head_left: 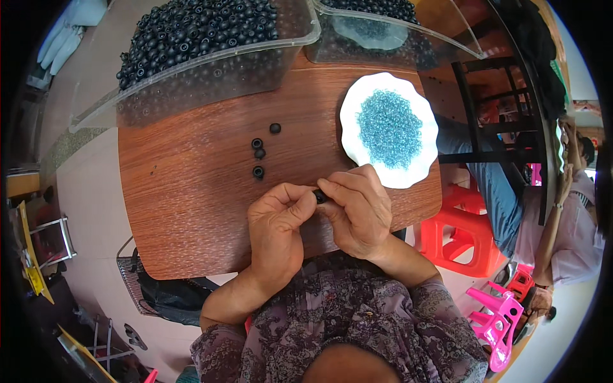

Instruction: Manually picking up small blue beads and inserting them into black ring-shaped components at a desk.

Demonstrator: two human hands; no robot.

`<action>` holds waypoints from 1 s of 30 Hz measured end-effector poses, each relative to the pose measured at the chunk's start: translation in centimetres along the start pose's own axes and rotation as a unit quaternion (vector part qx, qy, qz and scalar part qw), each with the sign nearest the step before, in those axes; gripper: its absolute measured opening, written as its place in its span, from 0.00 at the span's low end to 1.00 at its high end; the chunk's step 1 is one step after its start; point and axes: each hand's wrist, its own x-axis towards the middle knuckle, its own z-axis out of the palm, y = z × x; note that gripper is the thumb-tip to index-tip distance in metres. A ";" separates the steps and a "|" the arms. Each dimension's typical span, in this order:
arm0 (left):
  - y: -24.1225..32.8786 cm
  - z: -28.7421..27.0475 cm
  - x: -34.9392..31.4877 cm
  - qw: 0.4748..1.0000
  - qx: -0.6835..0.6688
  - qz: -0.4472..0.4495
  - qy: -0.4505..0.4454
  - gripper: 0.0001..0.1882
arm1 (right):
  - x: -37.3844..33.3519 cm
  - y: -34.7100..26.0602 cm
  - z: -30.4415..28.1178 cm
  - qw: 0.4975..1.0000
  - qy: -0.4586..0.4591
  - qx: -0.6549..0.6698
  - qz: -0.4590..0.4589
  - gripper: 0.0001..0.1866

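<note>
Small hand-work room, by the look of it from where I'm standing; home or shop, can't tell. Evidence: wood-grain table point(191, 185), two clear plastic bins point(255, 71) at its far end heaped with black parts point(198, 32), white scalloped plate point(350, 124) of bluish bits point(391, 124). Plus a red stool point(454, 218), a pink stool point(504, 313), another person point(571, 239) off to the right.

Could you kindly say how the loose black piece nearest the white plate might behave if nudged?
The loose black piece may roll, since its sides look rounded. It is probably light, being small: a similar piece fits between the fingers. It might also slide, because the wooden table looks smooth.
</note>
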 end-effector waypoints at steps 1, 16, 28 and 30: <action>0.0 0.0 0.0 1.000 -0.003 0.001 0.003 0.05 | 0.0 0.0 0.0 1.000 -0.005 0.001 0.005 0.20; 0.2 -0.2 0.1 1.000 0.011 -0.011 -0.002 0.11 | -0.2 0.9 0.3 0.998 -0.013 0.059 0.035 0.18; 0.9 0.3 -1.0 0.985 0.166 0.044 -0.006 0.07 | -0.4 -0.9 -0.1 0.998 -0.051 0.034 0.018 0.24; 1.6 0.1 -1.5 0.981 0.177 0.063 -0.038 0.08 | 0.5 -1.5 -1.0 0.997 -0.063 0.053 0.010 0.25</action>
